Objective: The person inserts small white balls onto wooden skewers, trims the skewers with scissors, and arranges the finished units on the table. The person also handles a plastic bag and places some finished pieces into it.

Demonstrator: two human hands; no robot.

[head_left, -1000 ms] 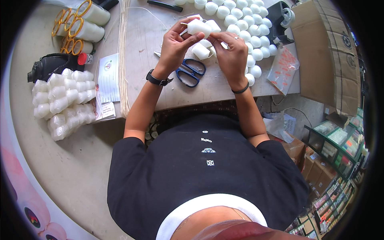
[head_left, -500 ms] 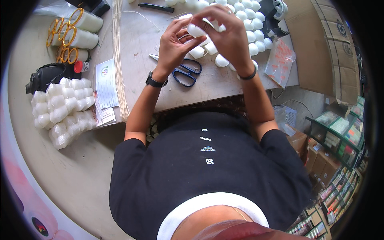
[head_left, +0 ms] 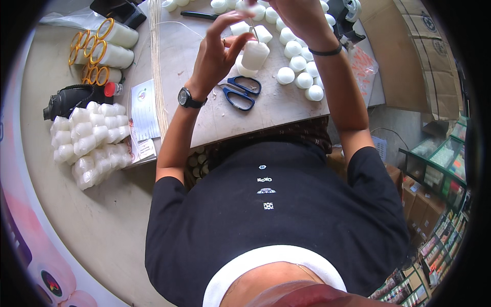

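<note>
My left hand (head_left: pixel 220 48) is curled at the top of a white cylindrical candle (head_left: pixel 255 55), its thumb and fingers around a thin wick (head_left: pixel 255 31) rising from it. A white, motion-blurred shape shows near the index finger. My right hand (head_left: pixel 296 18) is raised above and right of the candle at the upper picture edge, its fingertips largely cut off. Several more white candles (head_left: pixel 262 34) stand around this one. Blue-handled scissors (head_left: pixel 240 92) lie just in front on the table.
Rows of round white pieces (head_left: pixel 293 48) cover the table's right side. A bundle of long pale wicks (head_left: pixel 155 77) runs along the left, beside papers (head_left: pixel 144 110). Farther left are wrapped white candles (head_left: pixel 92 135), a black bottle (head_left: pixel 76 97) and gold-rimmed jars (head_left: pixel 120 53). Cardboard (head_left: pixel 404 61) stands right.
My right hand has risen up and right, away from my left. The white piece formerly between both hands is no longer clearly visible; a candle with a wick now shows beneath my left hand.
</note>
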